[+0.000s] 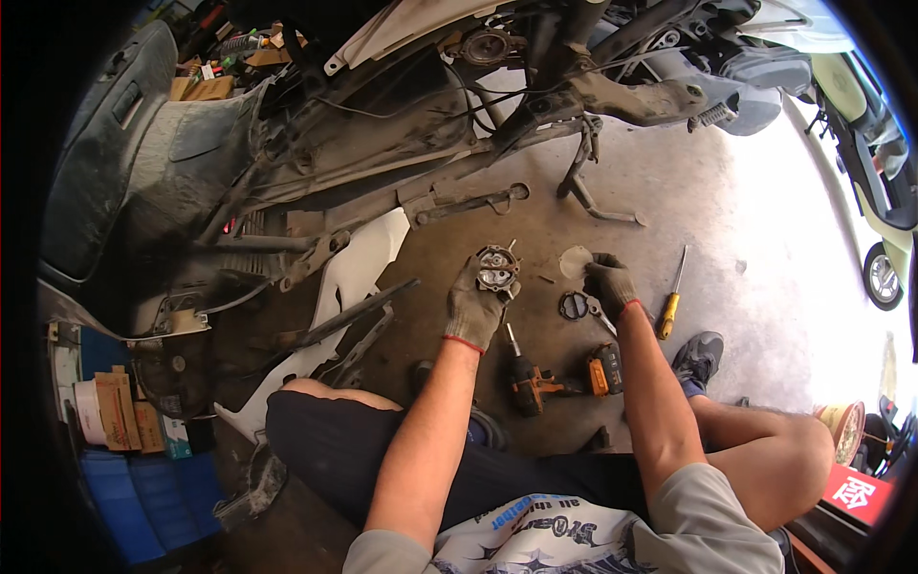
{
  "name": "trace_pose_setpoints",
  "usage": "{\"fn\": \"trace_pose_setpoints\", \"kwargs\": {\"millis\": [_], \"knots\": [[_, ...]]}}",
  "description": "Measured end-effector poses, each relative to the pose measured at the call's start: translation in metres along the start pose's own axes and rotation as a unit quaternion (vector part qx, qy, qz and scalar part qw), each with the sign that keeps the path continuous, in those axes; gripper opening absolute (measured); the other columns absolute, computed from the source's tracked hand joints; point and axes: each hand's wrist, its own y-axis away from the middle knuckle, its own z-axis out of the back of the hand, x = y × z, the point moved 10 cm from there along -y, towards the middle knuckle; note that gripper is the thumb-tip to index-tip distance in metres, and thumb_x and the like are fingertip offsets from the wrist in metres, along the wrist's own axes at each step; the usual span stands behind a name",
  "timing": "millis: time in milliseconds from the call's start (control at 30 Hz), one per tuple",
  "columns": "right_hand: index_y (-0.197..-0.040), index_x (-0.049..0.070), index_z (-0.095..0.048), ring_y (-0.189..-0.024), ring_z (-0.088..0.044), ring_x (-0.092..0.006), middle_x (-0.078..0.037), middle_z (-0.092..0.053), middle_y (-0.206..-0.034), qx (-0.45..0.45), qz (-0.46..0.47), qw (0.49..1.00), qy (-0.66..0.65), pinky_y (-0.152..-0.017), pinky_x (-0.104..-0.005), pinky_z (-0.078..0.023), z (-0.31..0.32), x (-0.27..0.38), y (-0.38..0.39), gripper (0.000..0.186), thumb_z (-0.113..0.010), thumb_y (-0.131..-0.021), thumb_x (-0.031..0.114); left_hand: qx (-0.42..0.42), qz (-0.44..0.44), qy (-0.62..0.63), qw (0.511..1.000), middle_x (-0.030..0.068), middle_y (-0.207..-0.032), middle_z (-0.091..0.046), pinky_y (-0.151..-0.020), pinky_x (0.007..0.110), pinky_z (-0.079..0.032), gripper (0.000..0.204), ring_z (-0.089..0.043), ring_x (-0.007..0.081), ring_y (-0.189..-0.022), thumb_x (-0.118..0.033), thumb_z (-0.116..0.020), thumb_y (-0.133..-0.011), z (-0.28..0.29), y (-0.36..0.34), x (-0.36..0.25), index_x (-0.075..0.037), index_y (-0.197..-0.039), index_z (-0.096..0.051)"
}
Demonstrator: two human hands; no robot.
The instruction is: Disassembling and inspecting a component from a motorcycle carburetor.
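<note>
Both my hands wear greyish work gloves with red cuffs. My left hand is closed around a round metal housing, its open, shiny inside facing up and small lugs on its rim. Over to the right, my right hand is closed, fingertips at the edge of a thin, pale round disc. Just below that disc a black ring-shaped part with a crossbar lies on the floor, a silver metal tool beside it. A small dark pin-like piece rests between my hands.
Nearer my legs lie an orange-and-black power drill and a battery pack. A yellow-handled screwdriver is by my right shoe. A partly stripped scooter spans the far side, its stand reaching down. White body panels lie left.
</note>
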Motion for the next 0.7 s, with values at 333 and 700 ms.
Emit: {"fn": "trace_pose_setpoints", "kwargs": {"millis": [333,700], "knots": [[-0.100,0.005,-0.063,-0.058,-0.054,-0.0124,-0.002,-0.058,-0.074,0.040,-0.021,0.998,-0.035,-0.054,-0.0269,-0.047,-0.013,-0.005,0.005,0.013,-0.061,-0.087,0.006,0.023,0.003,-0.002,1.000,0.0138,-0.112,-0.064,-0.075,0.047,-0.056,0.037,-0.064,0.0318,-0.099,-0.035,-0.052,-0.097,0.007,-0.003,-0.002,-0.006,-0.119,-0.057],[-0.099,0.009,-0.067,-0.059,-0.053,-0.0110,0.000,-0.060,-0.078,0.006,-0.023,0.994,0.106,-0.054,-0.0269,-0.047,0.021,-0.007,-0.003,0.015,-0.064,-0.084,0.012,0.002,0.015,0.003,1.000,0.0121,-0.109,-0.065,-0.072,0.045,-0.056,0.037,-0.065,0.0282,-0.093,-0.034,-0.056,-0.096,0.001,0.000,0.000,-0.006,-0.120,-0.057]]}}
